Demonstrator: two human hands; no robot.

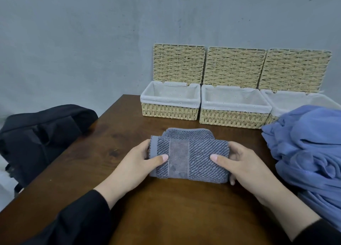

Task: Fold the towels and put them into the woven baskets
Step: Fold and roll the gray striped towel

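A folded grey towel (pixel 190 156) with diagonal ribbing lies on the brown wooden table (pixel 110 137) in front of me. My left hand (pixel 140 161) grips its left end, thumb on top and fingers underneath. My right hand (pixel 238 163) grips the right end the same way. Three woven baskets stand open at the back, each with a white cloth liner and its lid raised against the wall: the left basket (pixel 169 111), the middle basket (pixel 232 119), and the right basket (pixel 273 115), partly hidden by a heap of blue towels (pixel 310 148).
A black bag (pixel 40 134) sits on a seat off the table's left edge. A grey wall rises right behind the basket lids. The blue heap spills over the table's right side.
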